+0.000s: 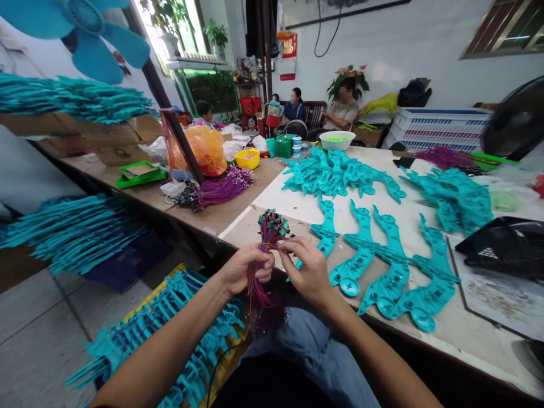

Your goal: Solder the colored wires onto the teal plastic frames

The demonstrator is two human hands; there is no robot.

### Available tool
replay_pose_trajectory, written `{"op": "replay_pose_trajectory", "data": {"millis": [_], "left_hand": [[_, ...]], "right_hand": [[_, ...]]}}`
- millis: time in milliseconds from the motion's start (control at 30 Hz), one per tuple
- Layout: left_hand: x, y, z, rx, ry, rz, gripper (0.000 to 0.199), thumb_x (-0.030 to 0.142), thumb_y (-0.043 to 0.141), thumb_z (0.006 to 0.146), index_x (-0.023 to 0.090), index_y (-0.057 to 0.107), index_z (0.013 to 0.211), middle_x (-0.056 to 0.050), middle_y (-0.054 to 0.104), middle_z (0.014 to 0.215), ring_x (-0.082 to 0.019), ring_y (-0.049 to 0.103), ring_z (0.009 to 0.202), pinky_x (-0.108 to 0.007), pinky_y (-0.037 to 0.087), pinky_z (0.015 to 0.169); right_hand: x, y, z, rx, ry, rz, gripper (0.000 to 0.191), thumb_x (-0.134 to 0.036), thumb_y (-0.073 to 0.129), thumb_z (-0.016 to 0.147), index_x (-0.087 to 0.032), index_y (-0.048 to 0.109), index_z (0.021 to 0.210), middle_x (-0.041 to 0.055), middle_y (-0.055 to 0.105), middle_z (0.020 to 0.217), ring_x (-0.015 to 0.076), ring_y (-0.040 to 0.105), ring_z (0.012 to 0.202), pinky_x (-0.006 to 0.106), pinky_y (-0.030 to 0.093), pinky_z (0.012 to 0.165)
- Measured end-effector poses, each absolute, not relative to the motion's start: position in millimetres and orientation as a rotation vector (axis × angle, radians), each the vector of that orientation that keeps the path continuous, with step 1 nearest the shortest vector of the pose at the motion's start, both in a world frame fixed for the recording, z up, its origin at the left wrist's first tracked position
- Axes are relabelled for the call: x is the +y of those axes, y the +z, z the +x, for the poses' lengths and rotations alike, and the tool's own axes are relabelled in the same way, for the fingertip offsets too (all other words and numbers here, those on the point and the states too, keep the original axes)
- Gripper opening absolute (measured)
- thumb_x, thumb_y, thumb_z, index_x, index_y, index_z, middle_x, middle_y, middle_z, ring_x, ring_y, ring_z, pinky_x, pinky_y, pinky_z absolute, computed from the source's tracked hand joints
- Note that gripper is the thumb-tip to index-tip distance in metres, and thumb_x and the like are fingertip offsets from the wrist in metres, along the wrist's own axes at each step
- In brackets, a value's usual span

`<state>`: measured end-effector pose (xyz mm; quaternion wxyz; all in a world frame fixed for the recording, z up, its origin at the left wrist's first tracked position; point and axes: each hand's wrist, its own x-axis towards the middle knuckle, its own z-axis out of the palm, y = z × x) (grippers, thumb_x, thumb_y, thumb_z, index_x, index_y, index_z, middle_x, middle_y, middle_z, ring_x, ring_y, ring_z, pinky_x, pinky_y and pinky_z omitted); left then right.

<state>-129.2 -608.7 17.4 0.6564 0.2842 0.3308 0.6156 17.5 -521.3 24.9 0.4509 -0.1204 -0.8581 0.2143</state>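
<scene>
My left hand (251, 266) is closed around a bundle of thin red and blue wires (272, 228) with small dark and green parts at its upper end. The bundle's loose ends hang down over my lap. At the bundle's neck, a thin band is wrapped around the wires. My right hand (306, 266) is just right of the bundle, thumb and forefinger pinched at the neck; whether they grip the band or a wire is too small to tell. Several teal plastic pieces (389, 243) lie in a row on the table to the right of my hands.
A heap of teal pieces (335, 173) covers the table's far part. Another wire bundle (225, 187) lies at left, near a yellow bowl (247, 158). A yellow crate (157, 292) of teal parts stands by my left leg. A black fan (508, 246) is at right. People sit at the back.
</scene>
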Motion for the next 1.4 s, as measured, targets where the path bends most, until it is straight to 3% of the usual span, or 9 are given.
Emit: {"op": "replay_pose_trajectory", "data": {"millis": [267, 633, 867, 1000, 1100, 1233, 1400], "left_hand": [[-606.0, 18.5, -124.1, 0.711, 1.385, 0.592, 0.019, 0.023, 0.053, 0.081, 0.01, 0.056, 0.067, -0.002, 0.051, 0.063, -0.006, 0.04, 0.042, -0.023, 0.036, 0.046], [-604.0, 21.9, -109.5, 0.835, 1.457, 0.579, 0.012, 0.025, 0.056, 0.08, 0.015, 0.053, 0.082, -0.001, 0.055, 0.063, -0.009, 0.046, 0.043, -0.023, 0.039, 0.047], [-602.1, 23.1, -107.1, 0.967, 1.429, 0.561, 0.015, 0.027, 0.059, 0.075, 0.014, 0.053, 0.073, -0.001, 0.055, 0.058, -0.011, 0.049, 0.044, -0.024, 0.041, 0.047], [-603.2, 31.0, -121.1, 1.027, 1.322, 0.667, 0.016, 0.022, 0.067, 0.068, 0.012, 0.061, 0.08, -0.004, 0.064, 0.069, -0.016, 0.06, 0.06, -0.03, 0.049, 0.064], [-601.8, 37.3, -127.9, 1.154, 1.341, 0.829, 0.02, 0.011, 0.071, 0.062, 0.011, 0.065, 0.082, -0.004, 0.068, 0.078, -0.016, 0.061, 0.074, -0.028, 0.047, 0.077], [-601.3, 37.4, -122.0, 1.102, 1.419, 0.806, 0.007, 0.017, 0.066, 0.068, 0.011, 0.062, 0.068, -0.002, 0.062, 0.063, -0.014, 0.058, 0.061, -0.028, 0.048, 0.066], [-607.4, 30.8, -112.6, 0.931, 1.516, 0.649, 0.012, 0.017, 0.063, 0.071, 0.013, 0.053, 0.066, 0.001, 0.054, 0.06, -0.008, 0.047, 0.047, -0.024, 0.044, 0.051]], "right_hand": [[-520.3, 17.3, 19.7, -2.234, 0.149, -0.373, 0.017, -0.022, 0.05, 0.092, -0.019, 0.066, 0.087, 0.0067, 0.065, 0.082, 0.02, 0.059, 0.08, 0.034, 0.046, 0.073], [-518.2, 14.6, 13.6, -2.326, 0.272, -0.47, 0.018, -0.02, 0.051, 0.093, -0.018, 0.067, 0.087, 0.0059, 0.068, 0.083, 0.0171, 0.063, 0.078, 0.028, 0.047, 0.072], [-511.9, 16.1, 11.9, -2.384, 0.118, -0.4, 0.018, -0.017, 0.049, 0.092, -0.016, 0.065, 0.083, 0.0073, 0.066, 0.08, 0.0193, 0.058, 0.077, 0.031, 0.043, 0.071], [-509.5, 13.6, 10.7, -2.279, 0.317, -0.324, 0.015, -0.016, 0.05, 0.088, -0.018, 0.063, 0.082, 0.0051, 0.063, 0.078, 0.0177, 0.057, 0.075, 0.029, 0.043, 0.07], [-510.6, 14.3, 10.2, -2.231, 0.467, -0.256, 0.013, -0.019, 0.051, 0.087, -0.019, 0.062, 0.081, 0.0039, 0.062, 0.077, 0.0168, 0.056, 0.074, 0.029, 0.043, 0.069], [-513.0, 19.0, 13.5, -2.077, 0.769, -0.266, 0.011, -0.019, 0.052, 0.085, -0.02, 0.062, 0.079, 0.0033, 0.061, 0.078, 0.0162, 0.057, 0.075, 0.029, 0.044, 0.071], [-516.5, 14.7, 20.2, -1.712, 1.454, -0.252, 0.011, -0.022, 0.056, 0.079, -0.019, 0.057, 0.068, 0.0036, 0.061, 0.083, 0.0174, 0.058, 0.084, 0.032, 0.046, 0.078]]}}
